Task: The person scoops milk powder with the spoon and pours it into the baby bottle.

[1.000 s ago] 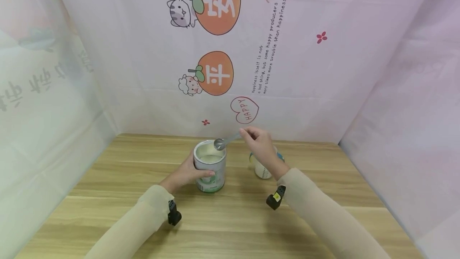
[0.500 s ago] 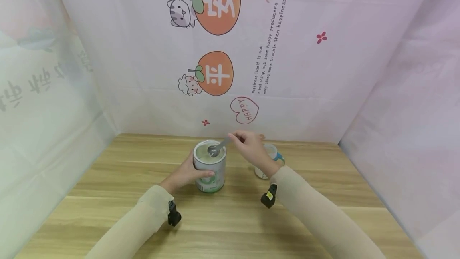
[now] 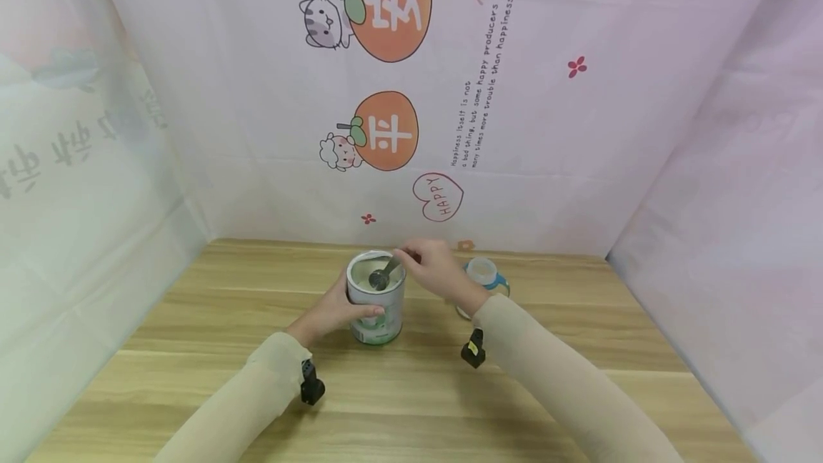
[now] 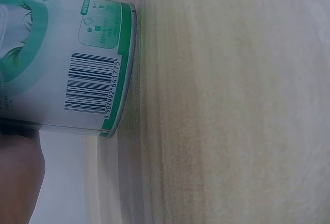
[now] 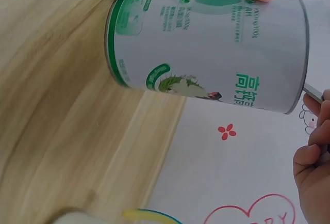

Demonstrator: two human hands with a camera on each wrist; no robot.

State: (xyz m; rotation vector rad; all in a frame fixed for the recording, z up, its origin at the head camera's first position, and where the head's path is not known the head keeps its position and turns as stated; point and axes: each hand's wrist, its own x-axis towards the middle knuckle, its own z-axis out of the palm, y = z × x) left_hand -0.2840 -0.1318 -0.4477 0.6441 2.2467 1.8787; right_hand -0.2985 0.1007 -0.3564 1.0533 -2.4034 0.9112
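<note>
A white and green milk powder can (image 3: 379, 316) stands upright and open-topped on the table, with pale powder inside. My left hand (image 3: 334, 311) grips it from the left, thumb across its front. In the left wrist view the can (image 4: 77, 64) shows its barcode and green base band. My right hand (image 3: 431, 266) pinches the handle of a metal spoon (image 3: 380, 279), whose bowl is inside the can's mouth. From the right wrist, the right hand (image 5: 314, 167) appears at the can's rim, and the spoon's bowl is hidden behind the wall.
Behind my right wrist stands a baby bottle (image 3: 481, 271) without a cap, with a blue and yellow handle (image 3: 501, 283). The wooden table (image 3: 398, 406) ends at a printed cloth backdrop (image 3: 546, 184) at the back, with cloth on both sides.
My right hand has moved left and slightly down, carrying the spoon from above the rim into the can. More of the bottle shows now. The left hand and the can stay put.
</note>
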